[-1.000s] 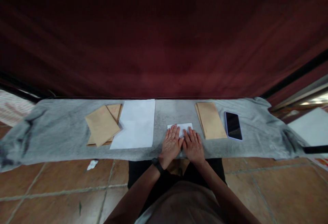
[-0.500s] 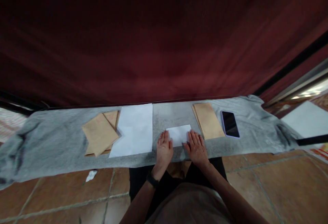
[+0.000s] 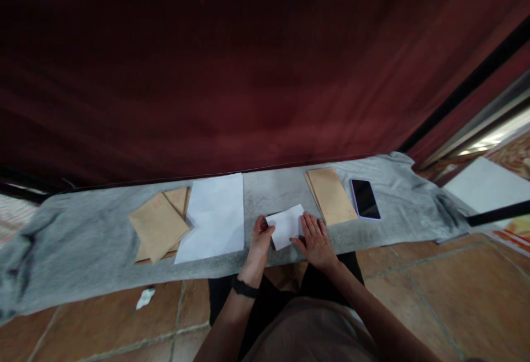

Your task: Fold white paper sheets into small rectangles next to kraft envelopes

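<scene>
A small folded white paper (image 3: 285, 226) lies between my hands near the front edge of the grey cloth, its left side slightly raised. My left hand (image 3: 260, 238) pinches that left edge between thumb and curled fingers. Spread flat, my right hand (image 3: 318, 242) rests on the paper's right end, palm down. Left of my hands is a large white sheet (image 3: 217, 216), overlapped at its left edge by a pile of brown envelopes (image 3: 158, 224). More brown envelopes (image 3: 333, 196) lie just beyond my right hand.
A phone (image 3: 365, 199) lies right of the envelopes on the grey cloth (image 3: 86, 240). Behind stands a dark red curtain (image 3: 248, 102). A black bar (image 3: 499, 214) and a white panel (image 3: 488, 185) are at far right. A white scrap (image 3: 145, 298) lies on the tiled floor.
My left hand has gone from lying flat to pinching the paper's left edge, which has lifted and tilted. My right hand stays on the paper. The view has shifted slightly.
</scene>
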A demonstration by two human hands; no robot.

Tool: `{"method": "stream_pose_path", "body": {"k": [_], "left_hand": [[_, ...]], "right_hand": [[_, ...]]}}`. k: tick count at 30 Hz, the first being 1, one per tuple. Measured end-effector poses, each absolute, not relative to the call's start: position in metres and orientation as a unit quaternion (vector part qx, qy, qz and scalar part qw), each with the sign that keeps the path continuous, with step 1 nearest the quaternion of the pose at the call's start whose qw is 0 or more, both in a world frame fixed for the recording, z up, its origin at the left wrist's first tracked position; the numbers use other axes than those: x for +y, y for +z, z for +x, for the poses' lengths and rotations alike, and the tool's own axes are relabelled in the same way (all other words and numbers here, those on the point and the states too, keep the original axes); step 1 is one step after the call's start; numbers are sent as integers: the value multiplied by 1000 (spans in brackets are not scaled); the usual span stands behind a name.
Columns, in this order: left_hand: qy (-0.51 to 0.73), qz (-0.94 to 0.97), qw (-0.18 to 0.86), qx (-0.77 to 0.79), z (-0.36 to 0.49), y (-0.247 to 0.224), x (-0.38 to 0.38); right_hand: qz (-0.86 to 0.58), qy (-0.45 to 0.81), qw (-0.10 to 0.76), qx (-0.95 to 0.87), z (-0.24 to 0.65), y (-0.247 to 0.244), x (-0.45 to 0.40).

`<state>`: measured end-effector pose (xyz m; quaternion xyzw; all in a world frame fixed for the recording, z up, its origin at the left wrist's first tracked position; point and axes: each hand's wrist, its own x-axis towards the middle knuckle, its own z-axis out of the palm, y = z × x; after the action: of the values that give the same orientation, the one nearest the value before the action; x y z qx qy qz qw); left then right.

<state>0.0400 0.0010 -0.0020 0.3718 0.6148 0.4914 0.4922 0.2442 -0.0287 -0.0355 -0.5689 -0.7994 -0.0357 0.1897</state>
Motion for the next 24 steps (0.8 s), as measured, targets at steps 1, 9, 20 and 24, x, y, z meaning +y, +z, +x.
{"method": "stream_pose_path", "body": {"k": [1, 9, 20, 24], "left_hand": [[486, 360, 502, 618, 41, 1, 1], [504, 208, 619, 566, 38, 34, 1], [525, 169, 668, 500, 31, 61, 5], [533, 202, 641, 514, 36, 55, -1]], "right_hand": [[-565, -30, 188, -803, 245, -34, -29], [-502, 66, 204, -838, 258, -13, -27], [-557, 387, 466, -568, 248, 28, -1], [-532, 481, 496, -490, 235, 22, -6]]}}
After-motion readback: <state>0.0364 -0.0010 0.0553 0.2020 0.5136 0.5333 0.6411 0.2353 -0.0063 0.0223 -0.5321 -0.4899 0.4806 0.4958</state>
